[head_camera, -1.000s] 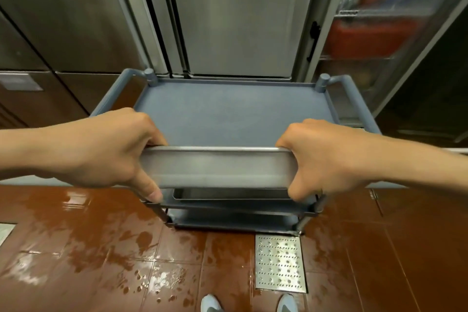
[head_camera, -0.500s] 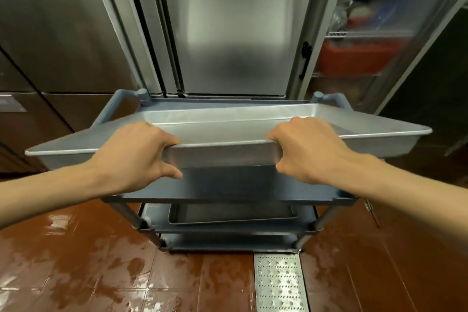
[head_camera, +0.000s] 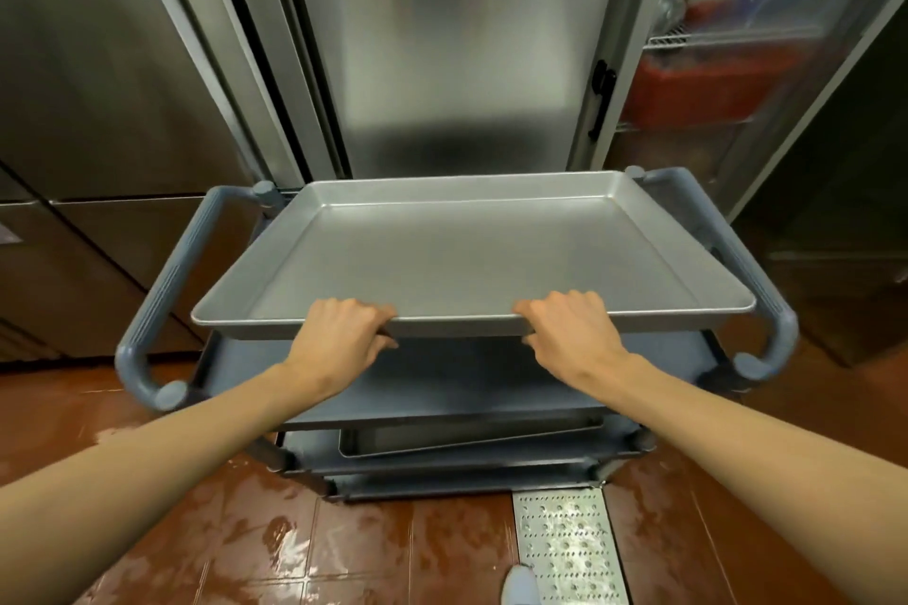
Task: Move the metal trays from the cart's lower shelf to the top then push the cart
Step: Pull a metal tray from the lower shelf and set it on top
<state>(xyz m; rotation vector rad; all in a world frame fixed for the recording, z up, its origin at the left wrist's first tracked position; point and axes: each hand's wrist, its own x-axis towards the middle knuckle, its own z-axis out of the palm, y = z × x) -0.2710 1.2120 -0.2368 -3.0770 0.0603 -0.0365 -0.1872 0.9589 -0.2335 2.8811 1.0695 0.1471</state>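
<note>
Since half a second ago the metal tray (head_camera: 471, 255) has gone forward and levelled out over the cart's top shelf (head_camera: 442, 383), its long axis running 9 to 3 o'clock. Both hands hold the near rim: the left hand (head_camera: 339, 334) and the right hand (head_camera: 572, 334) each curl fingers (head_camera: 555, 305) over the edge, pinching it against the thumb below. From the hands the tray lies toward 12 o'clock, neither hand nearer (the grip looks even). It appears to hover just above the shelf, so lowering comes next. A second tray (head_camera: 467, 437) waits on the lower shelf (head_camera: 491, 457), tilted.
</note>
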